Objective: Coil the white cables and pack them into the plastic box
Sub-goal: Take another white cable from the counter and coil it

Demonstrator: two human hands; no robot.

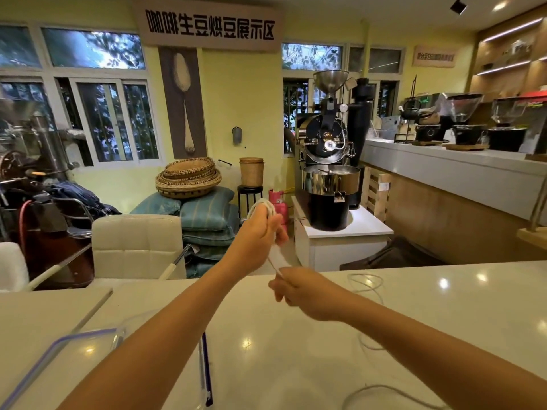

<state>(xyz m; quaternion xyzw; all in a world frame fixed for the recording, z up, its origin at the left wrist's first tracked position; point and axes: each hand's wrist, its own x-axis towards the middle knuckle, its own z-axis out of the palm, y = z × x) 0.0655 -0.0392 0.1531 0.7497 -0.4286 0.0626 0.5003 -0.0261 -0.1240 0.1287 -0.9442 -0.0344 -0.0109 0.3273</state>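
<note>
Above the counter (296, 365), both hands' fingers (279, 232) grip the white cable (273, 257).

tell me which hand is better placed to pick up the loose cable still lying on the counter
Right. The right hand sits just beside the loose white cable on the counter, while the left hand is raised, holding the coiled cable.

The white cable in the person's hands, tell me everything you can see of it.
The white cable is thin and looks plastic-coated. One end is wound into a small coil gripped in the left hand, raised above the counter. A short taut stretch, blurred, runs down to the right hand, which pinches it. More white cable lies in loose loops on the counter to the right; whether it is the same cable cannot be told.
</note>
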